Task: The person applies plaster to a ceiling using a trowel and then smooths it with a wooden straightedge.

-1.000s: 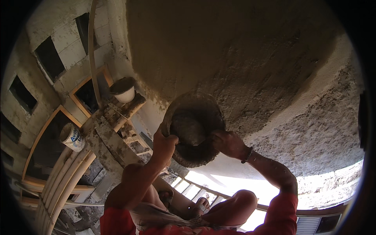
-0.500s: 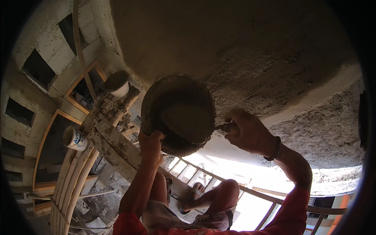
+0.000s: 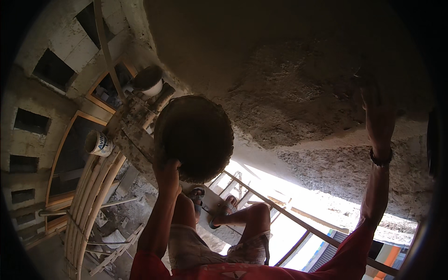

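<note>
Plainly, the dark round bucket [image 3: 228,142] is up in front of me, left of middle and above my knees; my left hand [image 3: 168,173] is closed on its near rim, thumb over the lip; my right hand [image 3: 379,116] is raised well apart from it, up against the rough wall [image 3: 289,105], and in that shadow I cannot tell whether its fingers are wide or wrapped round something; the inside is too dark to judge its load, but I'd expect it stiff-walled, hardly fragile, and heavy if full, tugging at one wrist; the crusted lip should feel gritty, perhaps slick where wet; I'd grip the thick rim deeply, with a palm beneath for weight.
</note>
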### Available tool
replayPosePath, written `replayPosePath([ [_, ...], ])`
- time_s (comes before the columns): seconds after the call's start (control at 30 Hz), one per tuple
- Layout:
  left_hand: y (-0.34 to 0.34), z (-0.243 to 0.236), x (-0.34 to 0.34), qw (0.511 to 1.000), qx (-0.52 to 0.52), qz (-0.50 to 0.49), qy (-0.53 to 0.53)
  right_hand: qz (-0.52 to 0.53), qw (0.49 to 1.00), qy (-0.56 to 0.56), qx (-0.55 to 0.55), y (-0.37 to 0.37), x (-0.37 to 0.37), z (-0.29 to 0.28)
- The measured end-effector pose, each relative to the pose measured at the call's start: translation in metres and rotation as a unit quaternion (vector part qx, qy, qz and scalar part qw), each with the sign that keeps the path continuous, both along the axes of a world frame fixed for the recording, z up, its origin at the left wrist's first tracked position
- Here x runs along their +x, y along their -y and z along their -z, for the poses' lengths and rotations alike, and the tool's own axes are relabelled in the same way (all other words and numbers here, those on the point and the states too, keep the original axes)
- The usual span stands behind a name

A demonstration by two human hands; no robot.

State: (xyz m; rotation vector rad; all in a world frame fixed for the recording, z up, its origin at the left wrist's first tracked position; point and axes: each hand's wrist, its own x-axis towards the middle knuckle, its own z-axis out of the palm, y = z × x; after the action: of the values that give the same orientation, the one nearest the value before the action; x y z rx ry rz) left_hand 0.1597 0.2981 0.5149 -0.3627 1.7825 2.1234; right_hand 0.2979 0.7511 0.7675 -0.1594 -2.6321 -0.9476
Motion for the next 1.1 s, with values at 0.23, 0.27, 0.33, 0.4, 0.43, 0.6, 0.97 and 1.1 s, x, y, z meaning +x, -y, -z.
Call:
replayPosePath([
  [0.23,-0.024,-0.083,0.012,0.999,-0.043,0.022,0.0,-0.024,0.85,0.226,-0.474,0.139,-0.02,0.032],
  [0.27,-0.031,-0.089,0.013,0.995,-0.073,0.05,-0.05,-0.01,0.882,0.243,-0.404,0.152,-0.023,0.035],
  [0.33,-0.041,-0.11,0.016,0.981,-0.133,0.094,-0.104,0.011,0.931,0.265,-0.251,0.181,-0.036,0.032],
  [0.4,-0.046,-0.144,0.018,0.967,-0.193,0.124,-0.11,0.013,0.928,0.274,-0.25,0.187,-0.051,0.042],
  [0.43,-0.048,-0.158,0.018,0.967,-0.183,0.136,-0.116,0.018,0.929,0.277,-0.246,0.188,-0.055,0.048],
  [0.6,-0.06,-0.188,0.029,0.941,-0.226,0.192,-0.161,-0.016,0.835,0.343,-0.43,0.178,-0.031,0.097],
  [0.97,-0.029,-0.206,0.005,0.982,-0.102,0.154,-0.031,-0.017,0.814,0.136,-0.564,0.182,-0.009,0.055],
  [1.1,-0.025,-0.205,0.009,0.995,-0.053,0.066,0.044,-0.007,0.809,0.19,-0.556,0.171,-0.012,0.014],
])
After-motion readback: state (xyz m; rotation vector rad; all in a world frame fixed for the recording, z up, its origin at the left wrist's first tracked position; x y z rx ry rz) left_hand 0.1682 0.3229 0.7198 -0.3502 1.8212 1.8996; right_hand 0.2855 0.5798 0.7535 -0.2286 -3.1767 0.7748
